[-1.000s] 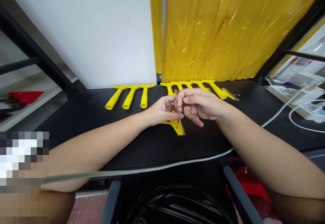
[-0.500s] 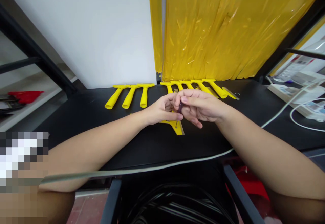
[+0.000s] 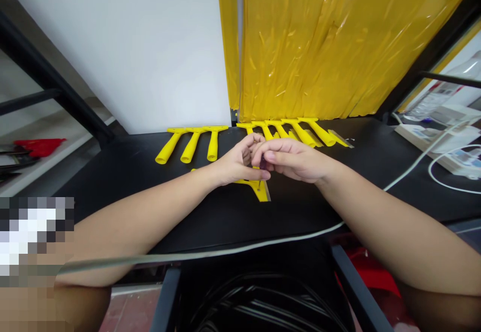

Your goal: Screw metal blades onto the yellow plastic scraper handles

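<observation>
A small screwdriver (image 3: 263, 163) with a dark handle stands nearly upright, mostly hidden by my fingers. My right hand (image 3: 291, 160) pinches its handle between thumb and curled fingers. From the other side, my left hand (image 3: 242, 164) is closed around the same handle, its thumb lying across the front. The thin shaft reaches down to a screw on a yellow scraper (image 3: 262, 194) lying flat on the black table. This scraper has a metal blade along its right edge, and my left hand covers much of its handle.
Three yellow scraper handles (image 3: 191, 147) lie in a row at the back left. Several more yellow scrapers (image 3: 314, 130) lie at the back right, against a yellow plastic-wrapped panel (image 3: 300, 46). A pale cable (image 3: 240, 249) crosses the table's front edge. Power strips (image 3: 443, 146) sit at right.
My right hand's fingers have curled in and rotated around the screwdriver handle; those that hung lower are now drawn up. My left hand and the scraper stay nearly in place.
</observation>
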`<control>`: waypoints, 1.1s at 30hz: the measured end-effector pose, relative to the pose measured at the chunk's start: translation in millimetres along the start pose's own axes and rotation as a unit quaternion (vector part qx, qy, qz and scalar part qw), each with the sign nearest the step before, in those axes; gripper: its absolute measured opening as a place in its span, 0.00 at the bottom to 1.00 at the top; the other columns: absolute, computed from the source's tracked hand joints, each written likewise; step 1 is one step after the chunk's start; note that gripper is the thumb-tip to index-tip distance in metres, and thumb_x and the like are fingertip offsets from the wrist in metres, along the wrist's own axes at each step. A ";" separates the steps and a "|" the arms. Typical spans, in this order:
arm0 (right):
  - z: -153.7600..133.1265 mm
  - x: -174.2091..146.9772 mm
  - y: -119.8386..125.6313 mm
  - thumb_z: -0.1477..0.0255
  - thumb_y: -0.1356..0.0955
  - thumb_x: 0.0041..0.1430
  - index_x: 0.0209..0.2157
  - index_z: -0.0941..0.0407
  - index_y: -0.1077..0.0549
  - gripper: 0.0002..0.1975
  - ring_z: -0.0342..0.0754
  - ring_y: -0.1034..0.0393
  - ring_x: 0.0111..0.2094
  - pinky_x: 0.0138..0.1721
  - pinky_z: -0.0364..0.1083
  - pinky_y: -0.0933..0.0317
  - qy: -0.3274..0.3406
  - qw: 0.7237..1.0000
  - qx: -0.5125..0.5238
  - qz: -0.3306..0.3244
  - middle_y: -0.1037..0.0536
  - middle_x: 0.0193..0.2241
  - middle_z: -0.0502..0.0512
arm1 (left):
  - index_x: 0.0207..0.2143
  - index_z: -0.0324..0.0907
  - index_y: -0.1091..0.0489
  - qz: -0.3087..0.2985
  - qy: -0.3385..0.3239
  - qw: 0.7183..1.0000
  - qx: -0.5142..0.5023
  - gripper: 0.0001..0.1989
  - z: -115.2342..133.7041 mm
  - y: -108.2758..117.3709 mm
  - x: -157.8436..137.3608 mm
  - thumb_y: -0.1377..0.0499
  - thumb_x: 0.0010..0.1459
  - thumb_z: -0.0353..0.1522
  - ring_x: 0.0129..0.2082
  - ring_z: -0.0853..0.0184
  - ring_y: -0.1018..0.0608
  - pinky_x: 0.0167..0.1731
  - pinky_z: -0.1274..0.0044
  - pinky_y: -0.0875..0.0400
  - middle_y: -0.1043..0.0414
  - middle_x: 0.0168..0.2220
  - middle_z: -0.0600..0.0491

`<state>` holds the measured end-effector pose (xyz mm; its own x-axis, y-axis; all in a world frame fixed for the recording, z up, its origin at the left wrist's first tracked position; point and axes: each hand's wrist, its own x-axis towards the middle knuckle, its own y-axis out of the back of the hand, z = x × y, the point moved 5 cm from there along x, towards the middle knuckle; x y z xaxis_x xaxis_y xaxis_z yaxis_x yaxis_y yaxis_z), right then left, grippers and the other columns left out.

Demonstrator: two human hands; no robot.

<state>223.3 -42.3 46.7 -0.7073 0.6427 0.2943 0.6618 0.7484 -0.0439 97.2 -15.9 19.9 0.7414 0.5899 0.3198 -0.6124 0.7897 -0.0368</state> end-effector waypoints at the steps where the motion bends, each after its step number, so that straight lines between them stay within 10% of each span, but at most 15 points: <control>1: -0.6 -0.1 -0.7 0.58 0.25 0.67 0.36 0.58 0.22 0.16 0.45 0.26 0.35 0.38 0.44 0.28 0.000 1.000 0.000 0.002 0.22 0.34 0.53 | 0.46 0.45 0.39 0.009 -0.010 1.000 0.019 0.32 1.0 0.6 -0.4 0.23 0.47 0.26 0.33 0.73 0.19 0.39 0.78 0.23 0.28 0.37 0.60; 6: 1.8 -0.9 -6.1 0.59 0.30 0.72 0.44 0.55 0.28 0.13 0.45 0.32 0.30 0.38 0.46 0.33 -0.008 0.997 0.075 -0.015 0.27 0.27 0.48 | 0.49 0.45 0.38 0.015 -0.027 0.980 0.198 0.34 19.3 0.9 -4.5 0.22 0.45 0.30 0.34 0.69 0.20 0.40 0.73 0.24 0.27 0.40 0.56; 12: 6.3 -0.2 -13.0 0.57 0.28 0.70 0.38 0.52 0.38 0.19 0.42 0.43 0.25 0.32 0.44 0.41 0.010 0.996 0.085 -0.034 0.36 0.24 0.42 | 0.53 0.42 0.31 -0.096 0.011 0.890 0.445 0.34 58.0 3.9 -10.5 0.22 0.46 0.39 0.47 0.56 0.20 0.48 0.69 0.27 0.23 0.50 0.47; 19: 10.3 4.6 -7.5 0.56 0.27 0.69 0.33 0.55 0.32 0.19 0.44 0.35 0.31 0.38 0.47 0.34 0.018 0.995 0.098 0.018 0.30 0.30 0.49 | 0.52 0.42 0.27 -0.105 0.136 0.776 0.606 0.17 29.8 13.6 -33.5 0.33 0.61 0.34 0.52 0.55 0.21 0.54 0.67 0.27 0.23 0.50 0.46; 25: 10.8 4.8 -8.3 0.50 0.31 0.72 0.35 0.53 0.32 0.21 0.42 0.49 0.21 0.32 0.45 0.37 0.004 0.992 0.123 0.039 0.43 0.19 0.40 | 0.51 0.42 0.26 -0.094 0.098 0.806 0.576 0.11 20.2 16.1 -44.1 0.38 0.67 0.31 0.54 0.58 0.20 0.55 0.68 0.26 0.22 0.53 0.46; 33: 13.8 5.3 -5.9 0.54 0.25 0.65 0.30 0.55 0.29 0.21 0.45 0.34 0.33 0.37 0.46 0.34 0.016 0.993 0.107 0.054 0.31 0.32 0.50 | 0.55 0.44 0.25 -0.100 0.058 0.811 0.573 0.14 21.0 18.4 -47.5 0.38 0.67 0.30 0.55 0.58 0.20 0.58 0.67 0.27 0.21 0.52 0.47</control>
<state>212.2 -41.1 35.4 -0.6242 0.7186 0.3065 0.6632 0.6948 -0.2784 44.9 -33.0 23.9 0.8376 0.5336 0.1172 -0.2802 0.2354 0.9306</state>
